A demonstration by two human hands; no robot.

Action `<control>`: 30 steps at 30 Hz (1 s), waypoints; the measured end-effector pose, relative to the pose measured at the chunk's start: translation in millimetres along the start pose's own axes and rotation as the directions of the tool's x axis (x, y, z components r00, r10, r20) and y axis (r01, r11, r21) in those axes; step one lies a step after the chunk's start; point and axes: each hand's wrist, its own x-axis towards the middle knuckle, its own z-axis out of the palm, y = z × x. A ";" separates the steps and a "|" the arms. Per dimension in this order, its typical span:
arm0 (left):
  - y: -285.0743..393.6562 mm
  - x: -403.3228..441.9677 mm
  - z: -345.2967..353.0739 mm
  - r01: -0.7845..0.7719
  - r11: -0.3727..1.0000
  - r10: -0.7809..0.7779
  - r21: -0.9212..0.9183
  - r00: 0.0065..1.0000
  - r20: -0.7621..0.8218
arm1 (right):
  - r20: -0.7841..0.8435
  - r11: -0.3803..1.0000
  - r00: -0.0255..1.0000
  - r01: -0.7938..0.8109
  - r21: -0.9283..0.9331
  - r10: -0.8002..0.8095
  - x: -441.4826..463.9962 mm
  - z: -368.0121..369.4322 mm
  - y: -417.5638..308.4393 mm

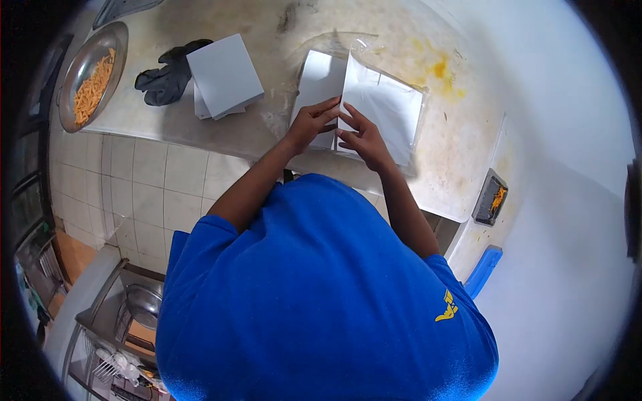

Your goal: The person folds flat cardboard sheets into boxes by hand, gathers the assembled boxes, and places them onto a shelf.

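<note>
On the counter in front of me lie white card-like pieces, a left one and a wider right one, with clear plastic film around the right one. Between them stands the lifted edge of a white sheet. My left hand has its fingers closed at this edge from the left. From the other side, my right hand meets the same edge with its thumb and fingers, the fingers somewhat spread. Exactly what lies between the fingertips is partly hidden.
A stack of white square pieces lies to the left, against a black cloth or glove. Farther left is a metal bowl of orange strips. A small black tray and a blue object are at right. Yellow stains mark the counter.
</note>
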 end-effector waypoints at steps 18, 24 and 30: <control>76.7 -19.1 -60.8 0.229 0.729 -0.065 0.645 0.961 -0.267 | -0.325 0.475 0.917 -0.185 -0.861 -0.231 10.2 -64.1 116.8; 140.6 -45.4 -58.8 0.073 0.842 0.181 0.535 0.895 -0.408 | -0.340 0.536 0.888 -0.132 -0.834 -0.309 2.0 -66.5 128.5; 234.6 -88.7 34.6 -0.051 0.794 0.348 0.605 0.856 -0.383 | -0.404 0.565 0.859 -0.173 -0.807 -0.314 0.7 -66.6 110.2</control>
